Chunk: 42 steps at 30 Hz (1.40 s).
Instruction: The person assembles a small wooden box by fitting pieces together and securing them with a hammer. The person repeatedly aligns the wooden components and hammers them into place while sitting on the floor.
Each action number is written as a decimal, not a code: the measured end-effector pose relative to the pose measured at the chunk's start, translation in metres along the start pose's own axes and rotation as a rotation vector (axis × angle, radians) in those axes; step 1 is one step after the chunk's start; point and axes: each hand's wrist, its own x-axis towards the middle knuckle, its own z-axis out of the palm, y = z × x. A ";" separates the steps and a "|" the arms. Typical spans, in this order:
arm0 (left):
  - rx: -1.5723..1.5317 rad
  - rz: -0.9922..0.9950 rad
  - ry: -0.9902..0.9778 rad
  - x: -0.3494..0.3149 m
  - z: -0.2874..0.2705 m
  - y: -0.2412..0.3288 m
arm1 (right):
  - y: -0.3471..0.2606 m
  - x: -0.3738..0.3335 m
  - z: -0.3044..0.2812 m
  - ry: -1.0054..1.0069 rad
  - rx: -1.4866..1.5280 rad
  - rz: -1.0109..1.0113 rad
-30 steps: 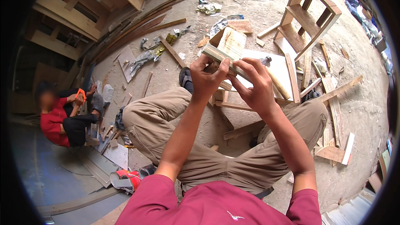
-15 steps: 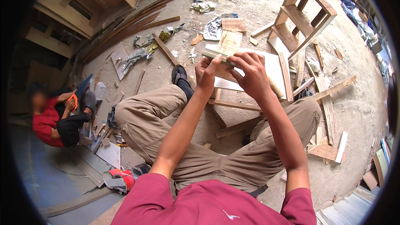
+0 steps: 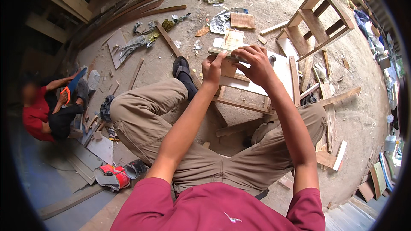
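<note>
"How is the left hand [image 3: 212, 68] placed?"
"It pinches one end of a wooden strip [image 3: 215, 51], thumb on top."
"And the right hand [image 3: 256, 64]?"
"Grasping the strip's other end, fingers curled over it."
"Where's the strip?"
"Above the white surface [image 3: 282, 73], just in front of a pale board [image 3: 233, 38]; whether those two touch, I can't tell."
"And off left?"
"A co-worker [image 3: 36, 115] holds an orange-handled saw [image 3: 75, 81]."

Dusty floor [image 3: 364, 115] — wood strips [image 3: 136, 74], crumpled foil [image 3: 219, 22], brown leaf [image 3: 202, 31], low white-topped bench [image 3: 282, 77]
</note>
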 end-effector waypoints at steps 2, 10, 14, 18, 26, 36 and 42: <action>0.154 -0.072 -0.028 0.005 -0.018 -0.003 | -0.001 0.000 0.000 0.004 0.003 0.006; 0.187 -0.150 -0.036 0.012 -0.025 0.032 | -0.007 -0.001 -0.005 0.004 -0.049 0.028; 0.317 -0.147 -0.051 0.017 -0.025 0.037 | -0.005 0.001 -0.006 -0.046 -0.090 0.007; 0.365 -0.103 -0.034 0.019 -0.028 0.036 | -0.008 0.003 -0.009 -0.082 -0.102 0.023; 0.761 0.598 0.209 0.007 -0.014 0.045 | -0.011 0.006 -0.024 -0.024 -0.033 0.087; 0.499 0.815 -0.485 -0.063 0.082 0.030 | 0.020 -0.068 -0.106 0.478 0.014 0.570; 0.278 0.050 -0.776 -0.122 0.122 -0.086 | 0.034 -0.198 -0.115 0.569 0.000 0.907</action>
